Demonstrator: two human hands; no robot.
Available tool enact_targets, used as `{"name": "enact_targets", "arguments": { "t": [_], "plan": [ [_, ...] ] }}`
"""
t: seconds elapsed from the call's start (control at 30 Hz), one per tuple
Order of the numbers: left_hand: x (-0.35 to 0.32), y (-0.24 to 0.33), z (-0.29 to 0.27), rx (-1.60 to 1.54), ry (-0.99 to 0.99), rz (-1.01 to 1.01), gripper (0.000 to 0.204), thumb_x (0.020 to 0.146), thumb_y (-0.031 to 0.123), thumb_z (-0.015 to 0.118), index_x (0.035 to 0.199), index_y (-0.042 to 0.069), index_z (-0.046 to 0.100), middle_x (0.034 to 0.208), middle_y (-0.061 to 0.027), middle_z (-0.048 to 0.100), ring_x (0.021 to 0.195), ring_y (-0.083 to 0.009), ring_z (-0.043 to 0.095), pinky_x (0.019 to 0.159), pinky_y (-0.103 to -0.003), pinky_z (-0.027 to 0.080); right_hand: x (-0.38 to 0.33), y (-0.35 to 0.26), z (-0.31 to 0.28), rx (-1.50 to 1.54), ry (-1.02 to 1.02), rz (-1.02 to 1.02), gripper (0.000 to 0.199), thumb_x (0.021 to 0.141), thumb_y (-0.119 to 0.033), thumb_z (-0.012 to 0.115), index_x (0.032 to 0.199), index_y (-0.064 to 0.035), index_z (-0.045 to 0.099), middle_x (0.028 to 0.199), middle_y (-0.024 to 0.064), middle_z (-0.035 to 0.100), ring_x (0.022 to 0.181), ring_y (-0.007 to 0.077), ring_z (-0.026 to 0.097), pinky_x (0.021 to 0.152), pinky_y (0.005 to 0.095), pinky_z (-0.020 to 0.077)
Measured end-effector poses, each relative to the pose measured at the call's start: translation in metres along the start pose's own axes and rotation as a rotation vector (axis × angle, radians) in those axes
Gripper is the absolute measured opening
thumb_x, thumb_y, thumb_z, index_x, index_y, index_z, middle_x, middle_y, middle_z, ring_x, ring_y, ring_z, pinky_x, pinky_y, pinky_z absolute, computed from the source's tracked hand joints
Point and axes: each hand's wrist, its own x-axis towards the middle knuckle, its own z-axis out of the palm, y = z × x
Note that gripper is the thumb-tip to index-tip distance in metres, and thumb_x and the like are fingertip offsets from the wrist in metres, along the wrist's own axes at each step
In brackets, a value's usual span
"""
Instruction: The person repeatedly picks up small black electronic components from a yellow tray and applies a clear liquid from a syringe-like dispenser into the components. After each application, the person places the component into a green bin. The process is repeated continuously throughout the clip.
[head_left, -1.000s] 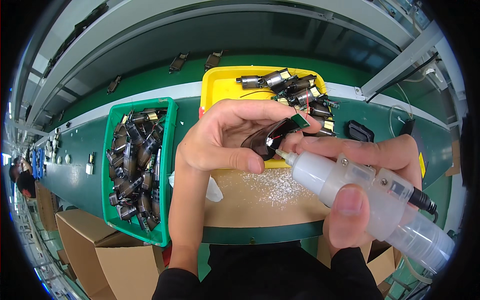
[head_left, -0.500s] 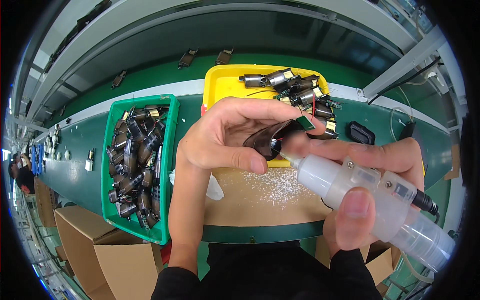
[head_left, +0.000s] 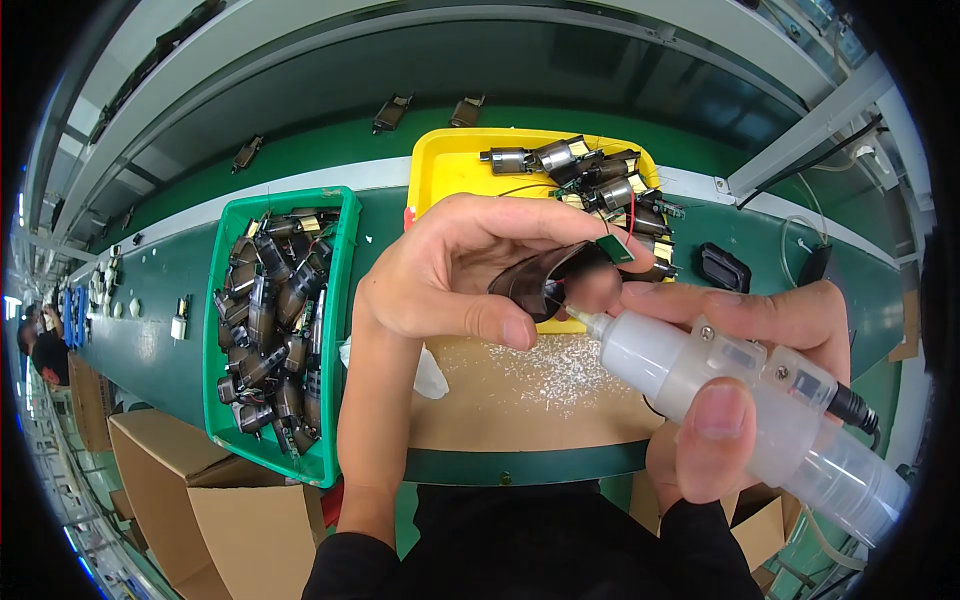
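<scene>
overhead, the green bench carries a green bin and a yellow tray of small motors. right hand grip is clamped round a translucent dispenser, nozzle touching the dark motor part pinched in the left hand above a brown mat.

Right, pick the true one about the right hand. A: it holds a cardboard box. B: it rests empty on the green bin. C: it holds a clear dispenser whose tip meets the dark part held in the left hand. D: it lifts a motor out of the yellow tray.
C: the right hand grips the clear dispenser, its tip at the dark part pinched in the left hand.
</scene>
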Motion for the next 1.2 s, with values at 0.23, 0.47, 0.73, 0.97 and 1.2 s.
{"name": "enact_targets", "arguments": {
  "t": [0.23,0.47,0.73,0.97,1.2],
  "plan": [
    [-0.001,0.001,0.001,-0.023,0.050,-0.033,0.069,0.057,0.020,0.081,0.113,-0.004,0.050,0.106,-0.0287,0.054,0.103,-0.0347,0.053,0.091,-0.042,0.039,0.005,-0.007,-0.004,-0.050,-0.035,0.072,0.050,0.072,-0.041,0.064,0.087,-0.0023,0.037,0.077,0.0240,0.061,0.073,0.0273,0.062,0.071,0.0386,0.0523],
    [0.000,-0.001,0.004,-0.041,0.075,0.010,0.069,0.057,0.021,0.080,0.112,-0.006,0.050,0.105,-0.0258,0.055,0.098,-0.0306,0.055,0.086,-0.037,0.043,0.002,0.002,0.010,0.042,0.120,0.027,0.053,0.071,-0.045,0.064,0.087,-0.0020,0.038,0.074,0.0242,0.061,0.069,0.0278,0.063,0.067,0.0375,0.0531],
    [-0.020,0.033,-0.015,0.445,0.125,0.005,0.050,0.075,0.011,0.066,0.120,-0.002,0.046,0.116,-0.0179,0.049,0.092,-0.0178,0.051,0.078,-0.028,0.043,0.000,-0.014,-0.008,-0.001,0.007,-0.073,0.035,0.083,-0.031,0.048,0.097,0.0004,0.040,0.083,0.0263,0.059,0.077,0.0326,0.061,0.073,0.0411,0.0511],
    [-0.096,0.108,0.005,1.650,0.922,-0.441,0.046,0.076,0.017,0.065,0.117,0.003,0.051,0.104,-0.0114,0.056,0.097,-0.0197,0.051,0.087,-0.030,0.037,0.004,-0.011,-0.023,-0.008,0.038,-0.088,0.034,0.086,-0.030,0.041,0.100,0.0009,0.043,0.088,0.0256,0.060,0.078,0.0333,0.061,0.076,0.0408,0.0498],
    [-0.041,0.057,-0.009,1.630,0.700,-0.300,0.031,0.077,0.014,0.061,0.106,0.005,0.057,0.102,-0.0080,0.058,0.093,-0.0197,0.054,0.080,-0.031,0.043,0.007,-0.006,-0.039,-0.078,0.046,-0.084,0.035,0.087,-0.034,0.042,0.100,-0.0011,0.044,0.089,0.0245,0.060,0.078,0.0335,0.061,0.076,0.0399,0.0497]
  ]
}}
